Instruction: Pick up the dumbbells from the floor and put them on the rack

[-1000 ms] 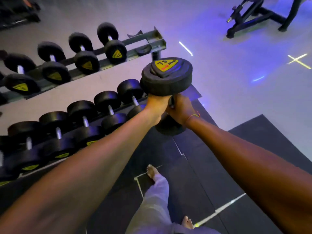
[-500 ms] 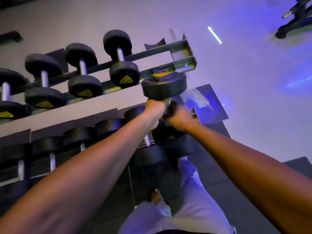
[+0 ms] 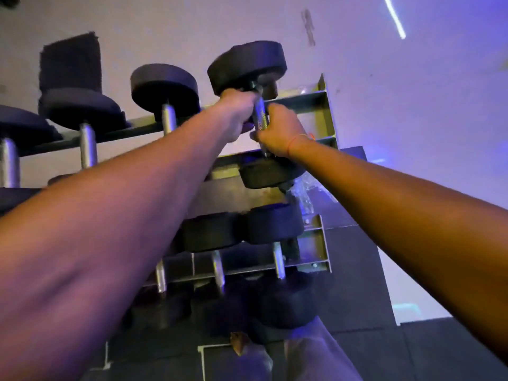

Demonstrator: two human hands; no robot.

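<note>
Both hands grip the metal handle of one black dumbbell. My left hand holds it high, just under the far head; my right hand holds it lower down. The dumbbell lies across the right end of the metal rack's top shelf; whether it rests on the rails I cannot tell. Its far head is over the back rail and its near head is at the front rail. To its left, other black dumbbells lie on the same shelf.
The lower shelf holds more black dumbbells below my hands. The rack's right end plate stands just right of the held dumbbell. Dark rubber mats cover the floor under the rack. My bare foot and light trouser leg are beneath.
I have stepped closer and carried the dumbbell up and forward, from in front of the rack to across the right end of the top shelf. Both hands kept their grip.
</note>
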